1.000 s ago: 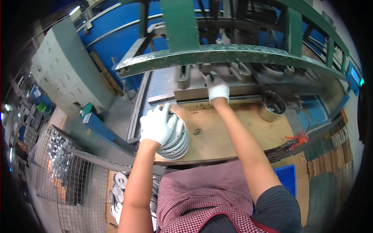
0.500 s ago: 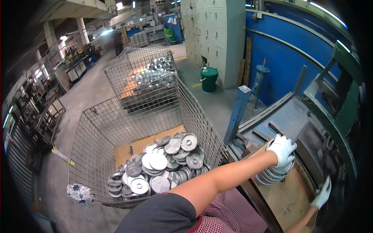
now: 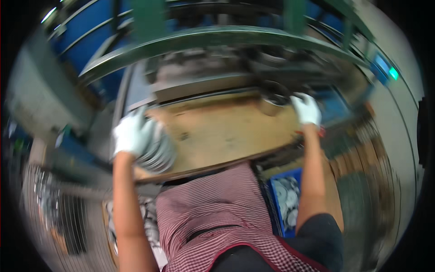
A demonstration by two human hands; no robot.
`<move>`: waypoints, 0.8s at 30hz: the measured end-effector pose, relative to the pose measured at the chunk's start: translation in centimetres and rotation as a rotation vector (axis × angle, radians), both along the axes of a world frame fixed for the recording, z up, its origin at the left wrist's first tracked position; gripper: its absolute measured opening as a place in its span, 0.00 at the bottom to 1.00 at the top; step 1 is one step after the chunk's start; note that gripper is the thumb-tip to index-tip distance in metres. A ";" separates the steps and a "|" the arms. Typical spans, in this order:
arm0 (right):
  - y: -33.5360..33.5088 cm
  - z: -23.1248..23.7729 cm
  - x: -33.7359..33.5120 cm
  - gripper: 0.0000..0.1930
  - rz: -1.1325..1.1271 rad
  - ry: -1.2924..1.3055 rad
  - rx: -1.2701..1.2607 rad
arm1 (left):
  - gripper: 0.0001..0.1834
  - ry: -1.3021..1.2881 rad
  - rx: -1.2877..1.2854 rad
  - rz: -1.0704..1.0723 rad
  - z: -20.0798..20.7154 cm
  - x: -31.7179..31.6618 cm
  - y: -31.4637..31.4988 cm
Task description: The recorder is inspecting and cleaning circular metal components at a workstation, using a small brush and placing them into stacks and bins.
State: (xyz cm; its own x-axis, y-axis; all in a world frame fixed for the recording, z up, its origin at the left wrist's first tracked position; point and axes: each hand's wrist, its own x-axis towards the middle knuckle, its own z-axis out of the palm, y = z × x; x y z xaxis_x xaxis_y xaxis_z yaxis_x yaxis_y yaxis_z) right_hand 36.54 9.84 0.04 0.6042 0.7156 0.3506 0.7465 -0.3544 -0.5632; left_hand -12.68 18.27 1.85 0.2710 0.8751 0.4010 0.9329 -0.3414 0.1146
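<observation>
On the left of a tan board (image 3: 217, 122), my white-gloved left hand (image 3: 131, 133) is closed over the side of a stack of round grey metal discs (image 3: 159, 152). Motion blur softens its fingers. My gloved right hand (image 3: 306, 109) is at the board's right end, fingers apart and nothing visible in them. Just left of that hand stands a short cylinder (image 3: 271, 106), tan below with a dark rim; the blur hides its exact kind.
A curved green machine bar (image 3: 217, 38) crosses in front, with dark machine parts behind it. Below the board at right sits a blue crate (image 3: 285, 199) of metal discs. A wire cage (image 3: 77, 222) stands at lower left, and a lit panel (image 3: 387, 68) at far right.
The view has swung right, from the wire cage of discs to the board and machine. My left hand stays at the disc stack; my right hand is now beside the short cylinder.
</observation>
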 end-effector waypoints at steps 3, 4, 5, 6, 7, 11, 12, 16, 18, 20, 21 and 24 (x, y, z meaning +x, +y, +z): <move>1.6 0.2 0.8 0.20 -0.090 0.055 -0.042 | 0.26 0.050 -0.017 -0.007 -0.8 0.8 2.0; 1.9 0.2 1.5 0.19 -0.094 0.069 -0.045 | 0.26 0.025 -0.060 -0.005 -0.3 1.3 2.0; 1.8 -0.2 2.2 0.19 -0.065 0.097 -0.040 | 0.25 0.058 -0.017 -0.003 -0.9 1.5 1.9; 1.8 -0.7 2.8 0.19 -0.067 0.099 -0.034 | 0.26 0.056 -0.038 0.003 -1.2 1.6 1.8; 1.8 -1.1 3.2 0.19 -0.024 0.075 -0.076 | 0.26 0.060 -0.022 -0.003 -1.4 1.6 1.6; 2.3 -1.7 1.9 0.19 0.070 0.015 -0.134 | 0.26 0.061 -0.004 -0.004 -1.2 0.7 0.3; 2.3 -1.6 1.8 0.18 0.079 0.020 -0.137 | 0.26 0.061 0.001 0.001 -1.1 0.7 0.1; 2.2 -1.5 1.6 0.18 0.046 0.105 0.081 | 0.26 0.073 0.042 0.001 -1.1 0.6 -0.1; 2.3 -2.6 1.9 0.20 0.075 0.165 0.095 | 0.26 0.064 0.009 -0.004 -0.9 0.7 -0.1; 2.2 -4.3 2.4 0.23 0.134 0.044 -0.012 | 0.27 0.036 0.003 -0.014 -0.9 0.7 -0.1; 1.8 -4.8 2.1 0.27 0.107 -0.015 -0.139 | 0.26 -0.005 -0.012 -0.017 -0.8 0.3 0.0; -1.7 -2.2 -2.6 0.31 -0.112 -0.084 -0.305 | 0.28 -0.470 -0.056 0.005 -0.8 -1.7 0.2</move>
State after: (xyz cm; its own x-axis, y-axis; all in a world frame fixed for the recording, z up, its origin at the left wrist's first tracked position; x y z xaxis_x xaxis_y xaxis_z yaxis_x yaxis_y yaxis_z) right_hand 33.94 8.17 -2.16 0.6632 0.7258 0.1827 0.7327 -0.5797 -0.3565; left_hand -14.35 18.44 1.01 0.0678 0.8998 0.4311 0.7771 -0.3186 0.5428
